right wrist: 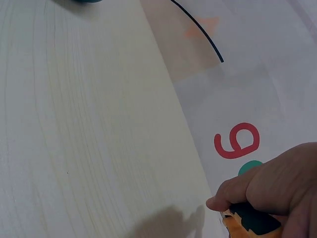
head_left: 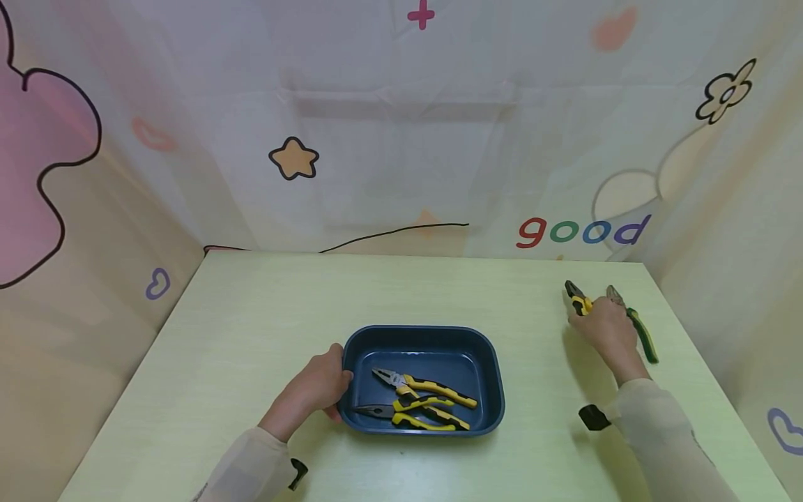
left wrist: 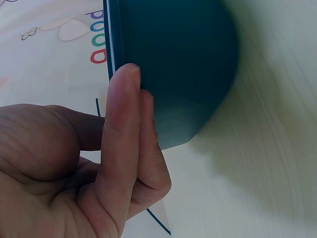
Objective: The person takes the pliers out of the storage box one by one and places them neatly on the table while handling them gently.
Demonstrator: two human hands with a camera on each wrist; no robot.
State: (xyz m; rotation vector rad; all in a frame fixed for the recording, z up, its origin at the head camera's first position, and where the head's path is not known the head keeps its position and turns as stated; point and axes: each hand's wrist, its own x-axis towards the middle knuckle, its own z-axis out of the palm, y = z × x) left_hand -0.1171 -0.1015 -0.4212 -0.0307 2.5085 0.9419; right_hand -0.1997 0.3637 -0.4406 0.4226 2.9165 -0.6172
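Yellow pliers (head_left: 585,305) sat pinched in the right grip (head_left: 607,331) at the right of the worktop (head_left: 263,307), where a careless swing risked knocking the adjacent green pliers (head_left: 643,336), while the left grip (head_left: 318,380), pinching the tray (head_left: 420,341), risked tipping it by one-sided lifting

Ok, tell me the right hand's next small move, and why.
Most likely, the right hand should carry the yellow-and-black pliers toward the blue tray. It already grips them, two similar pliers lie in the tray with room beside them, and the left hand holds the tray's near-left end.
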